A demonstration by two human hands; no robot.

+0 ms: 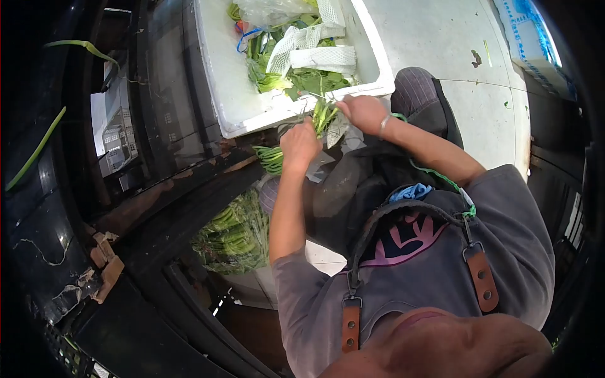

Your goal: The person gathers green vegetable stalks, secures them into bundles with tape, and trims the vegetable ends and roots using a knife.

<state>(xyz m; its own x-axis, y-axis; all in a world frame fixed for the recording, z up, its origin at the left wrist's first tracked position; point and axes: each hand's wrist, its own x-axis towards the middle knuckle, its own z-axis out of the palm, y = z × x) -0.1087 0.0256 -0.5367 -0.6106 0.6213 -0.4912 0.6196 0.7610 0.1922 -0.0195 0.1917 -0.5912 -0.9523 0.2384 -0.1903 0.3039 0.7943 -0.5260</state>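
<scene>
My left hand is wrapped around a bunch of thin green-stemmed vegetables. Bundled green stem ends stick out to the left below that hand, while the paler, leafier part rises between both hands. Fingers of my right hand are pinched together at the upper right side of the bunch; exactly what lies between them is hidden. Both hands are just in front of the near rim of a white foam box. Inside it are green leaves, white mesh netting and clear plastic.
Dark frames and a ledge run along the left. Bagged leafy greens lie low beside my leg. At the upper right, a white and blue package stands on the pale floor, where leaf scraps lie. A green coiled cord hangs by my right arm.
</scene>
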